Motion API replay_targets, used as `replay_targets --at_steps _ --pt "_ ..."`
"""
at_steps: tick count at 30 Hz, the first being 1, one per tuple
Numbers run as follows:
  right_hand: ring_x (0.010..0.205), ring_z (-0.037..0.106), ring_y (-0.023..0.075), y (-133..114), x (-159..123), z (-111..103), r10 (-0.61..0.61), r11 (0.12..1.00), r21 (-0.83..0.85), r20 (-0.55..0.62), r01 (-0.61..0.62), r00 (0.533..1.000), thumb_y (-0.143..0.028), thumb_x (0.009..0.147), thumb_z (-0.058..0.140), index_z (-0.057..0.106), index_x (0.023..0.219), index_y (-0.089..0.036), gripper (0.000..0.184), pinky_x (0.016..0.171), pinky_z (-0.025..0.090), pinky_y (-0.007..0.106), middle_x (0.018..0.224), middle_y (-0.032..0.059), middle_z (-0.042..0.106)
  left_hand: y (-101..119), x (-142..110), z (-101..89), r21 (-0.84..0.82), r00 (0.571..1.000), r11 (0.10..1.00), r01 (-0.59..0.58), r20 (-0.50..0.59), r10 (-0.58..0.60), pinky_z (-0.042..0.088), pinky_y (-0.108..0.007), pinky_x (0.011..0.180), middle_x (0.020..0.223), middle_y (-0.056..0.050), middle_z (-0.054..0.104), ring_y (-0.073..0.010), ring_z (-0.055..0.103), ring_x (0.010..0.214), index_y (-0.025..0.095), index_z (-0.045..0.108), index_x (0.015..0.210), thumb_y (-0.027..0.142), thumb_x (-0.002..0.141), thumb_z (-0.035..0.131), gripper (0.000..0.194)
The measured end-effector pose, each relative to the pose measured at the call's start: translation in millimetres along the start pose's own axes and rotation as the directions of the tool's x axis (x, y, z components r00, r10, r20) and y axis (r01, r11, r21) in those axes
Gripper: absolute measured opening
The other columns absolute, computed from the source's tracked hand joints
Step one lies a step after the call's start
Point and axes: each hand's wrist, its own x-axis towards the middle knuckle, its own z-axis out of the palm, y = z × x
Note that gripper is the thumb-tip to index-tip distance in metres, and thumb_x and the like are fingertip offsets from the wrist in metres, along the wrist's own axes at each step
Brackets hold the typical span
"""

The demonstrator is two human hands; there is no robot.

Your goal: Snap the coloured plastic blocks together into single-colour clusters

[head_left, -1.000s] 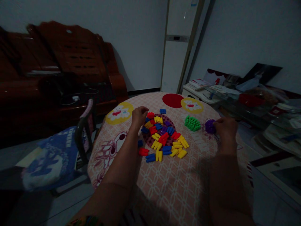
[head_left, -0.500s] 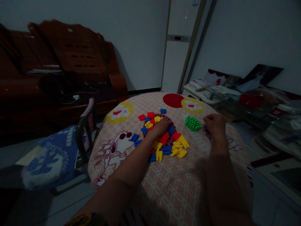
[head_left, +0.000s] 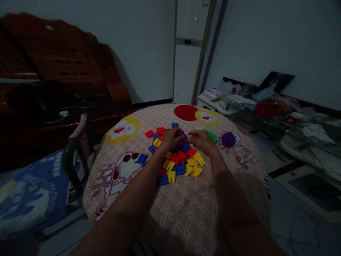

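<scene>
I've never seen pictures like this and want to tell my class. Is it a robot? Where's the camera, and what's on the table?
No robot here! The grip is just a person's own bare left hand and right hand. Every picture comes from one camera worn on that person's head, looking forward and down, so you see roughly what they see.

On the round table with its patterned cloth is a spread-out pile of small red, yellow and blue pieces. To the right of the pile, a green cluster is partly hidden behind the right hand, and a purple cluster sits beyond it.

A bit of purple shows by the left hand's fingertips, but it's too dark and small to be sure it's held.
</scene>
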Motion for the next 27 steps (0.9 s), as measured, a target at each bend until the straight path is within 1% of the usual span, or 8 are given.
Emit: replay_targets --at_steps 3,6,10,15,19,22,24,27 --pt "0.057 0.066 0.0153 -2.1 0.6 3.2 0.022 0.993 0.118 0.017 -0.023 1.0 -0.02 0.065 0.072 0.07 0.098 -0.017 0.033 0.052 0.051 0.023 0.066 -0.0012 0.071 11.4 -1.1 4.3 -0.349 0.996 0.933 0.086 0.049 -0.073 0.05 -0.028 0.061 0.068 0.002 0.065 -0.0168 0.065 0.06 0.018 0.059 0.092 0.025 0.076 0.071 0.022" --pt "0.058 0.069 0.0174 -7.8 -2.1 -0.1 0.04 0.976 0.213 -0.014 -0.037 0.999 -0.023 0.065 0.072 0.069 0.094 -0.016 0.03 0.053 0.054 0.025 0.067 0.0005 0.072 20.4 -4.6 8.9 -0.563 0.988 0.812 0.152 0.108 -0.111 0.051 -0.026 0.056 0.064 0.004 0.064 -0.0156 0.066 0.056 0.018 0.055 0.095 0.03 0.074 0.075 0.032" --pt "0.065 0.072 0.0201 -15.5 -7.0 -3.9 0.031 0.97 0.241 -0.005 -0.029 1.0 -0.026 0.064 0.075 0.071 0.089 -0.016 0.027 0.057 0.057 0.027 0.07 0.0033 0.074 26.0 -6.8 11.3 -0.649 0.984 0.74 0.178 0.121 -0.13 0.054 -0.024 0.057 0.065 0.004 0.067 -0.0152 0.069 0.057 0.018 0.053 0.095 0.032 0.07 0.081 0.04" --pt "0.057 0.069 0.0181 -23.5 -6.8 -7.5 0.071 0.978 0.201 -0.069 -0.056 0.995 -0.024 0.061 0.077 0.066 0.075 -0.017 0.02 0.053 0.056 0.026 0.062 0.0016 0.07 28.5 -6.2 13.4 -0.678 0.985 0.715 0.169 0.13 -0.11 0.057 -0.025 0.061 0.065 0.005 0.067 -0.0152 0.071 0.061 0.017 0.052 0.095 0.038 0.068 0.084 0.047" --pt "0.056 0.069 0.0168 -28.1 -9.4 -34.7 0.081 0.977 0.209 -0.213 -0.036 0.974 -0.022 0.059 0.076 0.065 0.078 -0.017 0.022 0.055 0.057 0.025 0.061 -0.0001 0.069 30.4 -6.3 9.2 -0.647 0.984 0.744 0.167 0.151 -0.09 0.058 -0.025 0.065 0.081 -0.002 0.072 -0.0147 0.072 0.069 0.016 0.056 0.099 0.039 0.072 0.083 0.044" --pt "0.055 0.068 0.0163 -19.3 -15.4 -76.1 0.055 0.991 0.131 -0.444 0.005 0.894 -0.02 0.062 0.072 0.067 0.084 -0.016 0.023 0.055 0.057 0.026 0.062 0.0003 0.069 29.1 -5.9 1.8 -0.617 0.987 0.771 0.156 0.122 -0.102 0.059 -0.027 0.067 0.088 -0.005 0.073 -0.0152 0.072 0.072 0.015 0.059 0.105 0.037 0.076 0.079 0.041" --pt "0.055 0.067 0.0181 -5.1 -20.7 -107.3 0.037 0.999 0.019 -0.628 -0.032 0.777 -0.019 0.065 0.068 0.068 0.087 -0.015 0.023 0.054 0.056 0.028 0.062 0.0012 0.068 27.0 -5.2 -3.0 -0.597 0.99 0.79 0.142 0.093 -0.108 0.06 -0.03 0.069 0.089 -0.006 0.074 -0.016 0.072 0.073 0.014 0.061 0.106 0.035 0.078 0.076 0.039" --pt "0.066 0.07 0.0246 23.5 -30.5 -145.8 -0.051 0.93 -0.258 -0.795 -0.262 0.604 -0.015 0.066 0.062 0.072 0.084 -0.011 0.021 0.063 0.057 0.036 0.069 0.009 0.072 24.3 -4.6 -6.9 -0.565 0.992 0.815 0.129 0.066 -0.111 0.06 -0.031 0.071 0.088 -0.007 0.075 -0.017 0.072 0.074 0.013 0.064 0.106 0.032 0.077 0.074 0.036"
